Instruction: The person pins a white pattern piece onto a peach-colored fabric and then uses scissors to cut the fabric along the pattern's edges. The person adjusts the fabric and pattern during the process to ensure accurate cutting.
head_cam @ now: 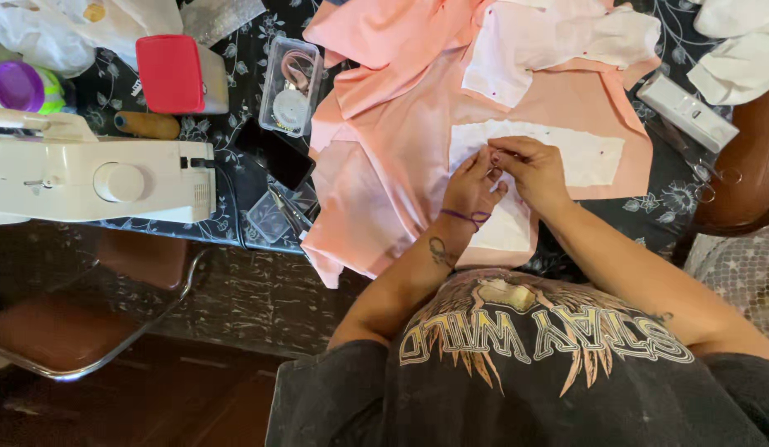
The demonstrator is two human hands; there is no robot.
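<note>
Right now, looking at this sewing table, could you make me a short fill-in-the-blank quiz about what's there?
1. Both hands, left hand and right hand, pinch a white piece lying on ____ fabric.
2. The sewing machine sits to the person's ____.
3. The box behind the machine has a ____ lid.

Missing words: pink; left; red

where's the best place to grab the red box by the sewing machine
Take the red box across its two long sides, coming from above. It lies flat on the table, its long sides look free, and the sewing machine crowds the near side.
</note>
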